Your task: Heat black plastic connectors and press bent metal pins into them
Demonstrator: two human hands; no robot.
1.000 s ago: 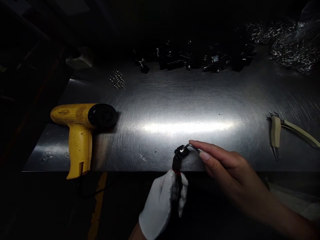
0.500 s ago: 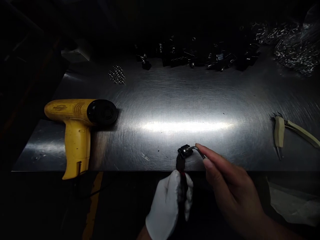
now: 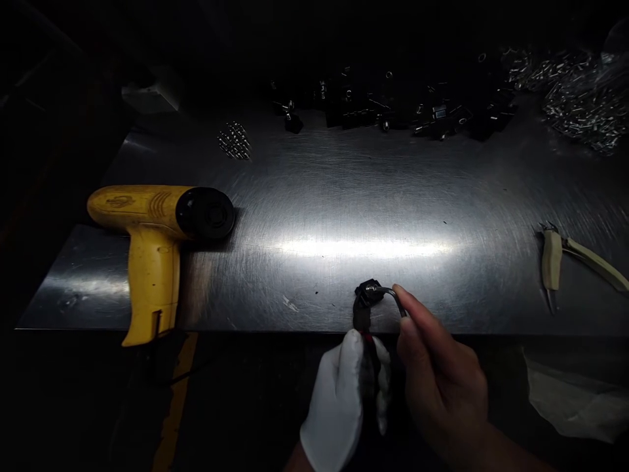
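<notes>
My left hand [image 3: 337, 396], in a white glove, is closed around a dark cable [image 3: 362, 319] with a bit of red showing beside the fingers. At the cable's upper end, a small black connector [image 3: 366, 290] is above the front edge of the metal table; whether it touches the surface I cannot tell. Bare, my right hand [image 3: 442, 373] pinches a bent hex key [image 3: 397, 301] between thumb and forefinger. The key's short end meets a shiny metal part at the connector's middle. Its other end is hidden in my palm.
A yellow heat gun [image 3: 154, 262] lies at the left of the metal table [image 3: 295, 196]. Cutters with pale handles [image 3: 553, 259] are at the right. Along the back are black parts [image 3: 358, 115], a pile of small metal pieces [image 3: 584, 105] and a cluster of pins [image 3: 234, 140].
Both hands, the connector and the hex key appear slightly farther right, though the whole view has shifted a little too. My right hand has turned at the wrist, with the key still at the connector.
</notes>
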